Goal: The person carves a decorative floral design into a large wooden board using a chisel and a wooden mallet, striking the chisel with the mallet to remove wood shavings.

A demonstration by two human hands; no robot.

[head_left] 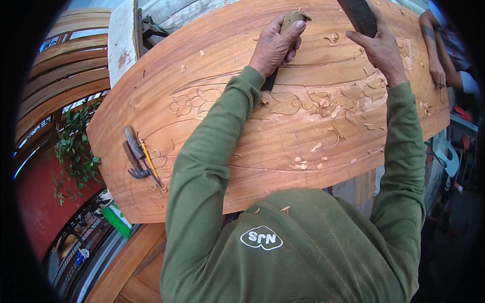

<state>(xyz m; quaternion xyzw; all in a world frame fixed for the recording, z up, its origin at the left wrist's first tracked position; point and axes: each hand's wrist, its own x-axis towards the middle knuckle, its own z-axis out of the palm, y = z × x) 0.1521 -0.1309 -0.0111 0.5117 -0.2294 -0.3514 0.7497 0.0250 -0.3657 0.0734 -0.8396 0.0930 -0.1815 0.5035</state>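
My left hand (277, 46) is wrapped round the wooden handle of a chisel (270, 82). Its dark, flat blade points down to the wooden panel (151, 101), beside a carved flower pattern (285, 102). The handle's worn, rounded top sticks out above my thumb. Higher up to the right, my right hand (385, 50) grips a dark wooden block (359, 19), apart from the chisel; its upper end is cut off by the picture's edge. Curled wood shavings (323, 103) lie over the carving.
A small claw hammer (137, 170) and slim tools, one a yellow-handled tool (149, 162), lie at the panel's left. Another person's arm (435, 55) rests on its far right edge. A leafy plant (76, 146), slatted wood (65, 76) and a green brush (116, 221) are beyond the left edge.
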